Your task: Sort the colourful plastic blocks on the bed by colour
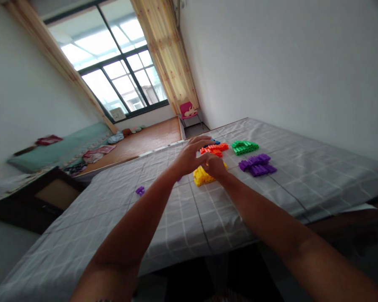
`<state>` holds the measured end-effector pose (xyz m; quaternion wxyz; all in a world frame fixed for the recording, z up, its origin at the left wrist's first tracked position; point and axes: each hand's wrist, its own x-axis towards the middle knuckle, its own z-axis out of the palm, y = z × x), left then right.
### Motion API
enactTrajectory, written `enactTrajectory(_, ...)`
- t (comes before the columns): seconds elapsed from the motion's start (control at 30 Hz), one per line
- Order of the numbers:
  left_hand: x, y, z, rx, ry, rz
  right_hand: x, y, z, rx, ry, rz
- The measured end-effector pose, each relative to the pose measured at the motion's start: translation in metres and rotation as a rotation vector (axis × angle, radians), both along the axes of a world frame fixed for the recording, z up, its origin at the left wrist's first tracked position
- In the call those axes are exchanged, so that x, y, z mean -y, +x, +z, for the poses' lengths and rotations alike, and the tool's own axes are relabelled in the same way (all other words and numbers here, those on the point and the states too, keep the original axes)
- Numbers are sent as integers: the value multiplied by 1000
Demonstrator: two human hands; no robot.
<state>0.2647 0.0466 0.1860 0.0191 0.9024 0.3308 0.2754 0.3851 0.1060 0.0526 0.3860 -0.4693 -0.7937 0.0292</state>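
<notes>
My left hand [190,156] reaches over the left side of a pile of orange ridged plastic pieces [219,148], its fingers stretched forward. Close beside it, my right hand [214,165] has curled fingers at the near edge of the orange pile. Whatever lies between those fingers is hidden. Under and in front of my right hand sits a yellow pile [202,176] of similar pieces, partly covered by it. Some blue pieces [215,142] show behind the orange ones, partly hidden by my left fingers. To the right are a green pile [244,147] and a purple pile [257,165].
Everything lies on a bed-like surface with a grey checked sheet [164,226]. A small purple piece [140,191] lies left of my left forearm; another purple bit shows beside that forearm. A dark cabinet [56,195] stands left, a pink chair [188,111] beyond, a white wall right.
</notes>
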Motion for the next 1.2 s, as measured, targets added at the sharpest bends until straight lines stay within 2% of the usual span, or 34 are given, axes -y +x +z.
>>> enactTrajectory(0.07, 30, -72, -5, 23, -95, 173, 1, 1, -6, -41, 52, 9)
enactTrajectory(0.17, 78, -168, -37, 1, -370, 439, 4, -4, -13, -122, 127, 36)
enactTrajectory(0.23, 104, -210, -65, -49, -450, 533, 9, -17, -14, -109, 138, 112)
enactTrajectory(0.3, 120, -229, -90, -67, -480, 573, 16, -38, -13, 0, 101, 236)
enactTrajectory(0.4, 124, -224, -112, -61, -473, 570, 20, -79, -12, 231, -42, 329)
enactTrajectory(0.53, 108, -195, -124, -154, -400, 562, 8, -124, -14, 339, -265, 116)
enactTrajectory(0.6, 100, -186, -127, -236, -350, 574, 2, -134, -16, 327, -314, 34)
enactTrajectory(0.67, 94, -186, -129, -274, -325, 560, -2, -137, -17, 312, -324, 15)
enactTrajectory(0.73, 90, -192, -130, -258, -325, 514, -3, -136, -17, 287, -332, 33)
enactTrajectory(0.83, 85, -204, -128, -198, -330, 466, -2, -130, -15, 198, -371, 138)
enactTrajectory(0.93, 79, -208, -124, -128, -331, 490, 6, -121, -15, 25, -431, 235)
enactTrajectory(1.1, 64, -196, -118, -29, -372, 527, 44, -93, -12, -222, -482, 354)
enactTrajectory(1.2, 56, -196, -121, -61, -412, 500, 71, -58, -9, -352, -482, 387)
